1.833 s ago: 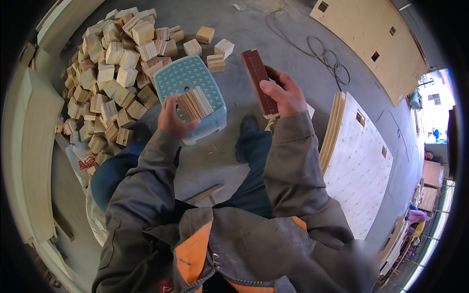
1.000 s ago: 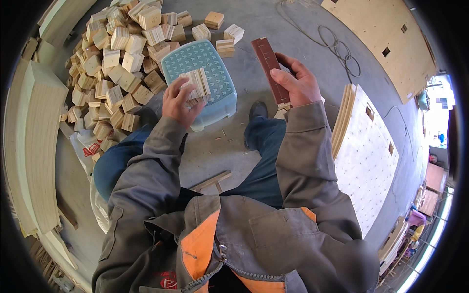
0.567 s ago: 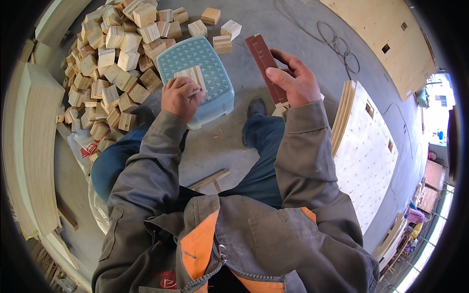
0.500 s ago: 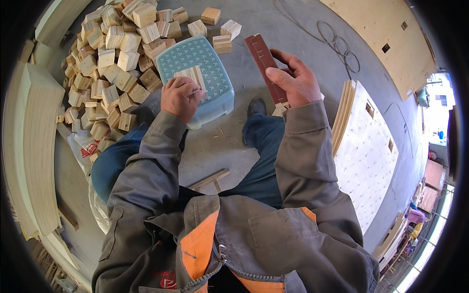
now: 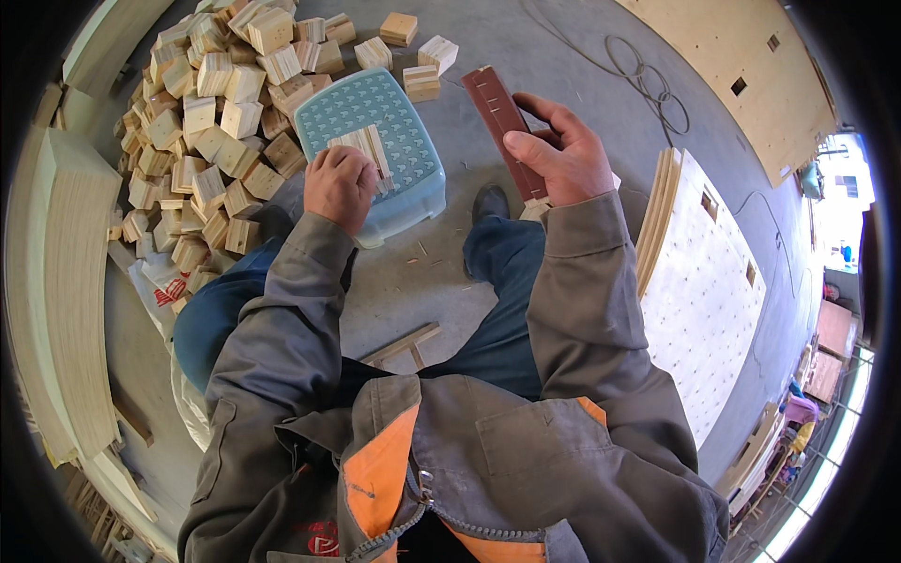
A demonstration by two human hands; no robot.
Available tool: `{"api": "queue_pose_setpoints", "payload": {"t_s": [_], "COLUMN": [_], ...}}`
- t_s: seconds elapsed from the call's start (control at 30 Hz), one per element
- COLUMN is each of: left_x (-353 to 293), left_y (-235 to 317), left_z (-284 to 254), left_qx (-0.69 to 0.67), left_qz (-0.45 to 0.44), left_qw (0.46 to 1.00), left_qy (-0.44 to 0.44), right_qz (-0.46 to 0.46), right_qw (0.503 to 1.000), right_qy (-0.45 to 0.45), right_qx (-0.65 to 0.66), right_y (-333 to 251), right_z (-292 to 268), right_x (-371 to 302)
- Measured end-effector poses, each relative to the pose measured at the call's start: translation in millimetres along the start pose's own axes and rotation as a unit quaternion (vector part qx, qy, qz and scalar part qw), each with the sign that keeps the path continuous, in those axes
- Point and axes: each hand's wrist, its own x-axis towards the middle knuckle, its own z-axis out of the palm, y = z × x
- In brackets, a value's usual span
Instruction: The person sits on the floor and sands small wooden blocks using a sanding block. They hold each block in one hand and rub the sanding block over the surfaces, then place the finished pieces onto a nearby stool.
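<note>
My right hand (image 5: 566, 155) is closed around a long sanding block (image 5: 502, 127), a wooden strip wrapped in dark red sandpaper with staples across its face. It is held tilted above the floor, right of a light blue plastic stool (image 5: 413, 122). On the stool top lies a layered plywood block (image 5: 368, 144). My left hand (image 5: 338, 188) is closed over the near-left part of that block with curled fingers. The fingertips' exact grip is partly hidden. The sanding block and the plywood block are apart.
A big heap of plywood blocks (image 5: 211, 122) lies left of and behind the stool, with several loose ones beyond it. Perforated panels (image 5: 704, 281) stand at the right. A cable (image 5: 648, 89) coils on the floor. Thick stacked boards (image 5: 80, 300) line the left.
My left fingers have curled in closer at the plywood block. The right hand and the sanding block keep nearly the same pose; the view has shifted slightly.
</note>
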Motion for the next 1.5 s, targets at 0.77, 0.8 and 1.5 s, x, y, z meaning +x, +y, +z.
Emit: {"api": "queue_pose_setpoints", "payload": {"t_s": [0.77, 0.8, 1.5], "left_x": [12.5, 12.3, 0.3], "left_y": [-2.4, -0.3, 24.1], "left_z": [-8.3, -6.9, -41.0], "left_qx": [-0.053, -0.028, -0.149], "left_qz": [-0.008, 0.0, -0.029], "left_qw": [0.996, 0.997, 0.983], "left_qy": [-0.076, -0.07, -0.107], "right_qz": [-0.004, -0.008, -0.032], "right_qw": [0.998, 0.998, 0.995], "right_qy": [-0.022, -0.022, -0.019], "right_qx": [-0.06, -0.063, -0.096], "right_y": [-3.6, -4.2, -3.7], "right_z": [-0.3, -0.3, -1.9], "right_x": [-3.7, -4.2, -5.4]}}
